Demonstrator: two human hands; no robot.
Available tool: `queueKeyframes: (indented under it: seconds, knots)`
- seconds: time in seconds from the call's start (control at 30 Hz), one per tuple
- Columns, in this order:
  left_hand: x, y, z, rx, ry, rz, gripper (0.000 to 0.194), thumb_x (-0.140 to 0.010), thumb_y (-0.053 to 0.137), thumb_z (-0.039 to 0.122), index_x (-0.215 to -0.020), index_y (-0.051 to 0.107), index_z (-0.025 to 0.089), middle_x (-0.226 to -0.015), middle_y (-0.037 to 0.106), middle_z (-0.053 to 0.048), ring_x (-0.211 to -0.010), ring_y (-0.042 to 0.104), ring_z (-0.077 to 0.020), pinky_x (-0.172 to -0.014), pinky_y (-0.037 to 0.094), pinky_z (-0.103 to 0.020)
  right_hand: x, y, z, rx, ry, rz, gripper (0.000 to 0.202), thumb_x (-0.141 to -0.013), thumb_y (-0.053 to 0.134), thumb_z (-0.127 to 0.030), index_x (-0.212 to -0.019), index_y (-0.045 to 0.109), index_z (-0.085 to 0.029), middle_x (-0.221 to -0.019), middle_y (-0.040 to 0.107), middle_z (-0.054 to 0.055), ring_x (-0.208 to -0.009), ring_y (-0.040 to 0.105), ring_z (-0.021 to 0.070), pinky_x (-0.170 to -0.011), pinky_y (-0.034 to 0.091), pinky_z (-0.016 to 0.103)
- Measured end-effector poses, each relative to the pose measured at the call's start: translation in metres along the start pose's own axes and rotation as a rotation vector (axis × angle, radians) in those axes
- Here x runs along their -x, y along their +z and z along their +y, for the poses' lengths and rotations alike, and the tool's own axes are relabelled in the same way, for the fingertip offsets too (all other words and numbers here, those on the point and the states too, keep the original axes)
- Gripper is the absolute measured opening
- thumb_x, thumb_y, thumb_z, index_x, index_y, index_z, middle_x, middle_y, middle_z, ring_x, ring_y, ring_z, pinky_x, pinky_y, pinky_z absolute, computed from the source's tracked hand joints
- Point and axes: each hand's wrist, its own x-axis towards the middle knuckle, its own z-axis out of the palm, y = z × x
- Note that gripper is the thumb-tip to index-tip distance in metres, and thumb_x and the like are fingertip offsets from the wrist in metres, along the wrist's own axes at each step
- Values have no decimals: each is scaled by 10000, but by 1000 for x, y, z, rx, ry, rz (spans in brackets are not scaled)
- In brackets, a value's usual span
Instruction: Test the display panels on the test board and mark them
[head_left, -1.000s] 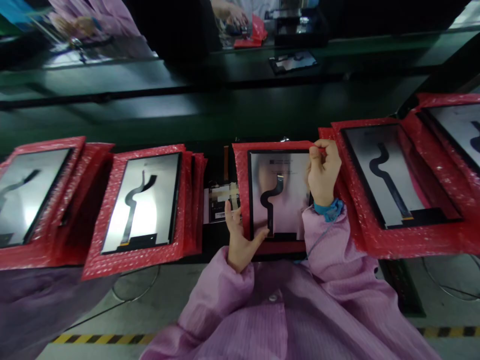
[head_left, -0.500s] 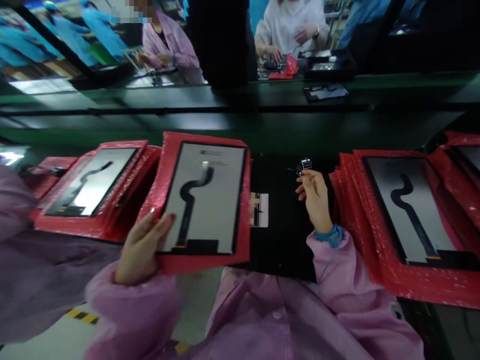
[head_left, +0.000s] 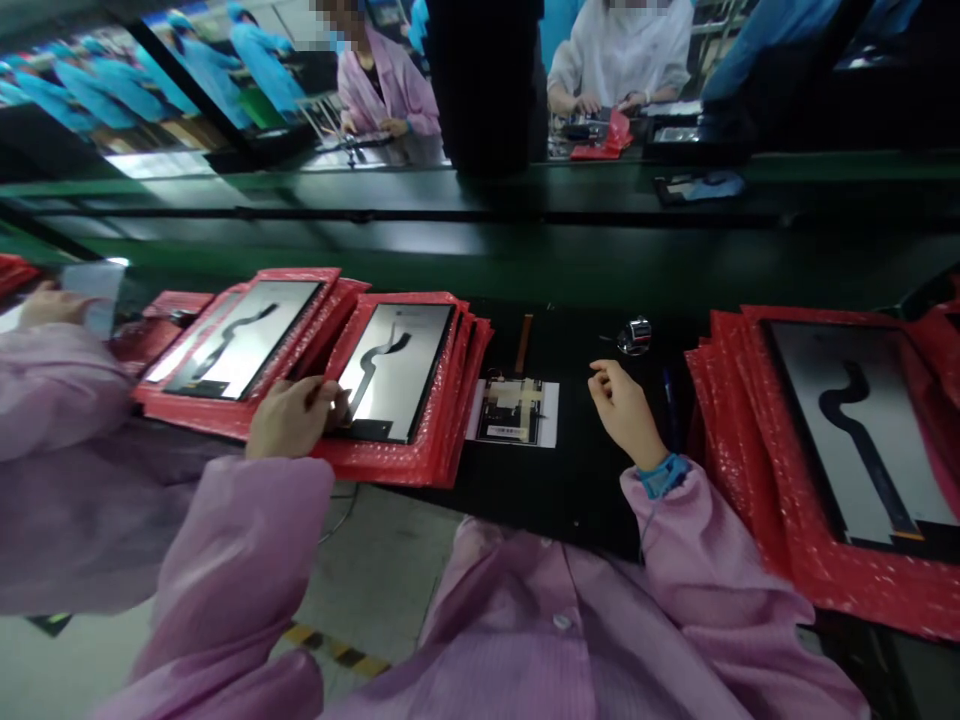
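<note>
A display panel [head_left: 401,375] with a black curved ribbon cable lies on a red bubble-wrap bag [head_left: 375,462], on top of a stack left of centre. My left hand [head_left: 291,415] is closed at the near left edge of that bag and panel, its fingertips partly hidden. My right hand [head_left: 622,408] hovers over the black table with fingers curled together, and nothing shows in them. Just beyond it lies a small shiny metal object [head_left: 636,336], apart from the fingers. Between the hands, a small circuit part with yellowish tape [head_left: 511,410] rests on a white card [head_left: 550,415].
Another stack of panels on red bags [head_left: 244,340] stands at left, and a further stack [head_left: 870,430] at right. A blue pen [head_left: 670,400] lies beside the right stack. A neighbour's hand [head_left: 54,305] shows at far left. A green ledge [head_left: 465,272] runs behind; people work beyond.
My left hand has lowered the bag with its panel onto the stack, uncovering the circuit part. My right hand has come away from the shiny metal object. The view has shifted left.
</note>
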Motion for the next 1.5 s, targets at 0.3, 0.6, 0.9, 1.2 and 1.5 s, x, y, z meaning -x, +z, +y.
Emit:
queueKeyframes:
  seconds: [0.3,0.6,0.9,1.2,1.5]
  knots:
    - [76,6,55,132,456,260,298,-836,656,302,-1123,671,383,-1173,698,1,-1080,656,-283,-888,572,-505,93,-20,-44,524,-276,282,339,-934,524,-132,-1263,590,-182,-1187,671,111,-1187,572,268,-1006,506,459]
    - [201,91,185,811,648,-456,238,-925,545,105,-1111,651,210,-1028,714,-60,-981,690,-182,-847,588,-316,198,-95,-29,883,-21,722,311,-878,676,-158,-1181,620,-115,-1112,707,169,-1118,641,304,-996,485,505]
    - [249,124,283,1442,-103,-1381,442,-904,649,511,-1167,627,156,-1043,714,-108,-968,691,-204,-865,554,-331,198,-114,-29,897,-167,865,117,-843,705,-94,-892,692,-199,-845,703,47,-877,611,194,-834,474,360]
    - [226,117,314,1442,-390,-1370,453,-669,866,435,-961,674,146,-855,707,-22,-780,648,-149,-749,520,-265,201,-67,-65,739,-412,616,154,-839,728,-117,-945,710,-228,-875,685,5,-910,601,154,-885,542,327]
    - [179,103,207,1228,-615,-1099,479,-606,894,408,-958,678,167,-775,727,-25,-672,698,-193,-641,567,-308,197,-56,-52,692,-414,415,308,-835,734,-420,-1080,660,-249,-1051,704,69,-1084,606,252,-906,564,415]
